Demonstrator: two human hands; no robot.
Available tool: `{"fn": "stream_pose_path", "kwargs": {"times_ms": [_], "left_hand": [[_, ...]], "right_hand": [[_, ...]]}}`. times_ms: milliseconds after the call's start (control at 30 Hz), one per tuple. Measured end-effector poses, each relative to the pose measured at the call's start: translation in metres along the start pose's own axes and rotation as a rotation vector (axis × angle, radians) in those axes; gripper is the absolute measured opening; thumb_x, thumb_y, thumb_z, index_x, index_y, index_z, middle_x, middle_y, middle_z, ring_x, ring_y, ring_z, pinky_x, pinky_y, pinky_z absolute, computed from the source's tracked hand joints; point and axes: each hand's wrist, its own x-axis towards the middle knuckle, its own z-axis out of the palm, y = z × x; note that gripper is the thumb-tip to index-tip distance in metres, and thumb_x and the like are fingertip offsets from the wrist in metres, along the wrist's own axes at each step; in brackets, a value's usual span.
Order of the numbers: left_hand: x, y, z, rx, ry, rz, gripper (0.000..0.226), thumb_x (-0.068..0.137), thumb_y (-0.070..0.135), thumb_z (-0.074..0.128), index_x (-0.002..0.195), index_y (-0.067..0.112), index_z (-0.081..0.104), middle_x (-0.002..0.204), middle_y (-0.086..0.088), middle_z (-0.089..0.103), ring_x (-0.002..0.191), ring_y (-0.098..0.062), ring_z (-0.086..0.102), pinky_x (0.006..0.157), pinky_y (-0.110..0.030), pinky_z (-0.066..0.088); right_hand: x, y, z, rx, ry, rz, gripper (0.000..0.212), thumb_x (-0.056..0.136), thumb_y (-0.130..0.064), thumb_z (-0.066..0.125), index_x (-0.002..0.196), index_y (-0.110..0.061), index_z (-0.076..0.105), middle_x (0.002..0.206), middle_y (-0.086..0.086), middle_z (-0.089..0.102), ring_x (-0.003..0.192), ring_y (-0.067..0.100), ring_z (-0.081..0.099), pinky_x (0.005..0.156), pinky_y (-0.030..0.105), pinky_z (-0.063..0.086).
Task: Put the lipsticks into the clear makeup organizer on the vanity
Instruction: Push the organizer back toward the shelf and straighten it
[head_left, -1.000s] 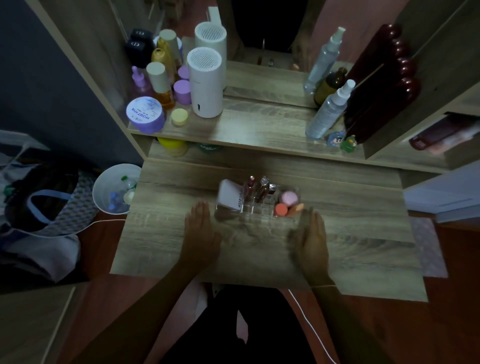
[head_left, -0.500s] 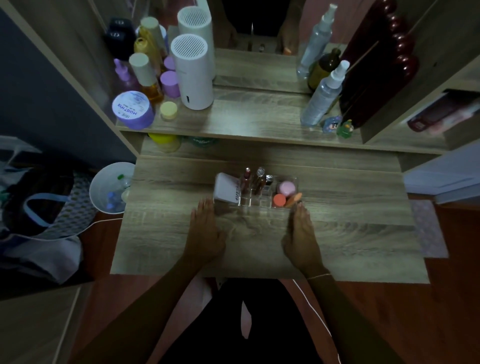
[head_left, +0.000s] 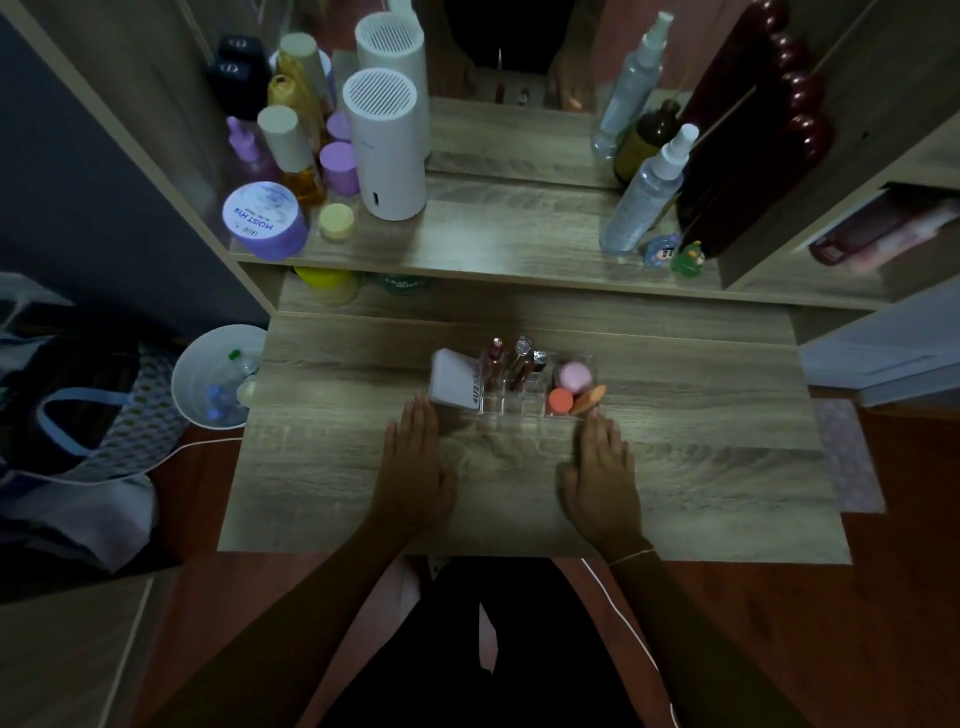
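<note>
The clear makeup organizer (head_left: 511, 406) stands in the middle of the vanity top (head_left: 332, 467). Three lipsticks (head_left: 514, 364) stand upright in its middle slots. A white compact case (head_left: 454, 383) leans in its left end, and a pink sponge (head_left: 574, 376) with orange items (head_left: 561, 400) fills its right end. My left hand (head_left: 415, 467) lies flat on the wood just in front of the organizer's left corner, fingers apart, holding nothing. My right hand (head_left: 602, 473) lies flat in front of the right corner, also holding nothing.
A raised shelf (head_left: 493, 249) behind carries a white cylinder device (head_left: 384, 150), a purple jar (head_left: 265, 221), bottles, and spray bottles (head_left: 649, 192) at the right. A white bin (head_left: 213, 379) and a bag (head_left: 78, 415) sit on the floor at the left.
Both hands have moved forward up to the organizer's front corners and settled flat on the wood. The view has dropped slightly toward the vanity.
</note>
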Motion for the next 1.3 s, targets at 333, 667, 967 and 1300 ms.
{"fn": "stream_pose_path", "kwargs": {"times_ms": [333,667,967,1300], "left_hand": [[0.001,0.008,-0.007,0.074,-0.04,0.067,0.082,0.085,0.052,0.023,0.144,-0.005,0.016,0.153,-0.026,0.02,0.143,-0.038,0.016,0.114,-0.056,0.016],[0.012,0.047,0.002,0.102,-0.09,0.064,0.093,0.085,0.07,0.014,0.146,0.001,0.011,0.157,-0.02,0.014,0.145,-0.034,0.012,0.115,-0.052,0.011],[0.03,0.094,0.019,0.147,-0.106,0.095,0.094,0.084,0.073,0.012,0.146,0.002,0.015,0.156,-0.02,0.015,0.144,-0.036,0.013,0.114,-0.056,0.011],[0.052,0.139,0.041,0.165,-0.072,0.145,0.089,0.083,0.064,0.024,0.148,0.007,0.005,0.155,-0.013,-0.008,0.144,-0.029,-0.01,0.115,-0.052,-0.003]], "right_hand": [[0.003,0.014,-0.004,-0.097,0.035,0.036,0.076,0.092,-0.057,0.014,0.151,-0.01,0.007,0.16,0.013,0.018,0.148,0.034,0.012,0.119,0.054,0.011],[0.006,0.051,-0.022,-0.102,0.03,0.076,0.081,0.09,-0.063,0.009,0.151,-0.011,0.007,0.162,0.011,0.015,0.149,0.034,0.01,0.121,0.053,0.014],[0.013,0.107,-0.039,-0.182,-0.012,0.129,0.077,0.091,-0.063,0.009,0.152,-0.015,0.006,0.162,0.012,0.01,0.148,0.038,0.013,0.116,0.064,0.018],[0.022,0.169,-0.047,-0.108,0.008,0.126,0.074,0.092,-0.062,0.015,0.152,-0.02,0.011,0.162,0.008,0.017,0.147,0.038,0.016,0.115,0.066,0.019]]}}
